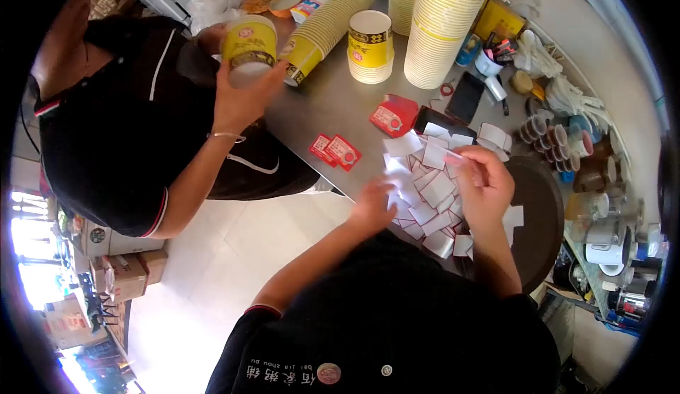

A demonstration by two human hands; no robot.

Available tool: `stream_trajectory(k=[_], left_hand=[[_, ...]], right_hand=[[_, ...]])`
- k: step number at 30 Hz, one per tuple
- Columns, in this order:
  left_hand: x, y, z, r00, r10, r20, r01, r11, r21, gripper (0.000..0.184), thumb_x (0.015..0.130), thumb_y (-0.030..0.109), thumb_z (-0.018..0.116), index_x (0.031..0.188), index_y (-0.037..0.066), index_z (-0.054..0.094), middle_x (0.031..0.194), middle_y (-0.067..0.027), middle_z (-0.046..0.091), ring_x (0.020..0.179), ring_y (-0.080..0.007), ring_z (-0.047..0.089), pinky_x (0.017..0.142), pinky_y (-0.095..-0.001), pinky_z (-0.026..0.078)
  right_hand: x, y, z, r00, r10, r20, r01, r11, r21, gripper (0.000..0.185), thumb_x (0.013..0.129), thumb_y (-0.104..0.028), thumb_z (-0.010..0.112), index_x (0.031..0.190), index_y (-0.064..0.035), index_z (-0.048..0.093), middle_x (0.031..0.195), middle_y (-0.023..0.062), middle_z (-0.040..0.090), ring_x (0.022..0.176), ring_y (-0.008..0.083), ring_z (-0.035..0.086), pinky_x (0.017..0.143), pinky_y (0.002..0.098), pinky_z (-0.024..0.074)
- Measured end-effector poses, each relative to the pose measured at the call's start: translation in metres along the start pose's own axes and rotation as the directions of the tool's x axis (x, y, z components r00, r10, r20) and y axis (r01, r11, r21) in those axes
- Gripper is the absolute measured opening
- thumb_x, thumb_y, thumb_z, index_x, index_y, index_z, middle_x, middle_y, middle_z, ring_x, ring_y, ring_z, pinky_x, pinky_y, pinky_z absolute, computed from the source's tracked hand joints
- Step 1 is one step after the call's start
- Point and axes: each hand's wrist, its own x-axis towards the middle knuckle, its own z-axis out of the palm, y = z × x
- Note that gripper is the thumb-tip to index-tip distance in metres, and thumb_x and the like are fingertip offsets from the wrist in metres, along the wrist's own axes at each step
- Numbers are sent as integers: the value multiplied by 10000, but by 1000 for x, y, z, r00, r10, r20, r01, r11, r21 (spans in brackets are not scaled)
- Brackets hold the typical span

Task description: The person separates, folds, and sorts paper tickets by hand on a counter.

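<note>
My left hand (372, 206) is smeared by motion at the left edge of a pile of white paper slips (435, 188), some with red edges; whether it grips one cannot be told. Above the pile's right side, my right hand (485, 181) is closed, with a small white paper slip (453, 156) pinched at its fingertips. Left of the pile lie two red printed cards (343, 153) with white panels, overlapping. Behind it sits a stack of red cards (394, 115), next to a dark phone-like object (440, 119) partly under the slips.
Left, another person's hand (241, 103) holds a yellow paper tub (249, 43). Stacked tubs (443, 29) stand at the back of the metal table (312, 121); another stack (333, 22) leans over. A black phone (466, 98) and a round brown board (542, 227) are right.
</note>
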Motion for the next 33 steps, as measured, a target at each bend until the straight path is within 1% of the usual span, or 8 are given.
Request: stream_trajectory(k=[4,6,9,11,19,27,31,33], left_hand=[[15,18,-14,998,58,-22,-60,992,-112,219,714,116,623,923,60,584,1119,-168,524,1060,-347,490,903,-417,413],[26,-19,-26,991,-99,-87,89,990,-110,180,728,116,610,897,60,594,1042,-168,565,1017,-332,523,878,-410,424],[32,-21,-61,784,-505,-362,474,863,-177,118,765,109,595,835,14,598,739,-108,615,630,-225,615,601,-310,503],[30,-30,-70,586,-807,-67,620,501,-604,105,783,113,574,822,16,590,679,-81,598,600,-179,605,515,-274,477],[37,-37,-60,545,-838,20,613,382,-692,154,773,132,587,693,0,588,570,-37,542,467,-118,503,415,-234,383],[20,-9,-70,744,-654,-138,500,682,-533,207,742,197,622,743,-9,607,642,-74,594,566,-118,540,512,-286,425],[8,11,-81,758,-650,-51,542,672,-505,187,767,157,592,846,-12,601,724,-80,608,586,-113,556,533,-265,448],[4,32,-94,756,-622,204,476,309,-823,196,814,175,568,923,12,566,752,-35,597,612,-108,555,560,-233,435]], right_hand=[[9,-2,35,987,-96,126,94,995,20,137,752,95,567,875,33,575,942,118,609,867,173,616,748,250,506],[13,1,50,977,-146,157,145,989,13,153,726,75,602,866,15,586,930,114,625,839,169,625,737,252,517],[15,3,66,948,-238,210,237,971,26,163,709,65,618,860,9,599,959,121,624,839,186,630,739,258,522],[16,0,74,932,-217,291,188,974,126,177,737,155,537,880,61,581,1004,149,572,941,208,605,772,262,523],[23,-3,95,912,-254,322,231,967,108,178,712,143,556,862,54,590,977,153,602,900,204,624,764,260,527],[24,-8,99,888,-303,346,303,951,56,164,702,136,569,842,52,591,980,156,604,890,199,627,751,268,534],[23,-13,107,887,-320,333,317,946,65,162,700,137,569,837,53,590,976,158,604,880,201,628,750,270,535],[23,-15,114,907,-330,261,321,944,76,146,672,40,629,808,-8,608,918,111,639,799,226,632,682,278,504]])
